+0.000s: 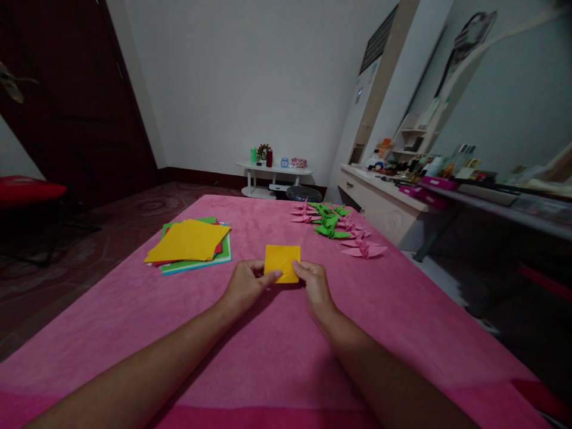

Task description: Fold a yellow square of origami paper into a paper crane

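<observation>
Between my two hands is a small folded square of yellow paper [280,257], with crease lines on its face. My left hand [247,280] pinches its lower left side, thumb lying on the front. On the right edge, my right hand [315,281] grips it the same way, its thumb pressed on the paper. The fingers behind the sheet are hidden. Beyond and to the left lies a stack of coloured paper [190,241], yellow on top with red, green and white below. Several folded paper cranes, pink [364,247] and green [328,226], sit to the right.
A pink cloth [268,345] covers the table under my arms. Past its far edge stand a low white table [273,168] and a dark round stool [304,193]. A cluttered white dresser [384,196] is at the right, a red seat [29,189] at the left.
</observation>
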